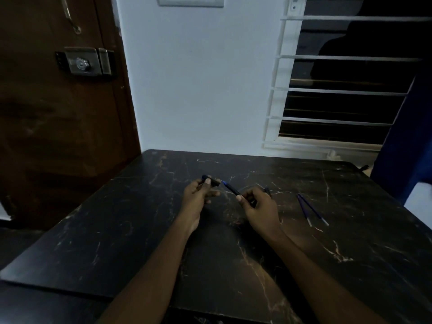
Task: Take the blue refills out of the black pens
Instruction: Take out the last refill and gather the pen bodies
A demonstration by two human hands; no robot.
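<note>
Two bare forearms reach in from the near edge over a black marble-patterned table top point(117, 230) with pale veins. The right hand point(259, 208) is curled closed, thumb and fingertips pinching the rear part of a slim black pen barrel point(232, 189) that angles up and away to its left; a short bit of blue refill tip point(224, 183) pokes out of the barrel's far end. A dark end of something also sticks up behind the right knuckles, cannot tell what it is. The left hand point(198, 195) sits just left of that tip, fingers folded, thumb pressed on a short black pen section point(210, 180) held roughly level; a small gap separates it from the blue tip, so the two pen parts are apart. Both hands hover just above the table. To the right of the right hand, well apart from it, two thin blue refills point(312, 209) lie loose on the table, side by side and nearly touching, pale tips pointing toward the near edge. Beyond the hands: a white wall point(198, 78), a brown wooden door with a metal lock point(81, 63) far left, a white barred window point(339, 90) far right.
</note>
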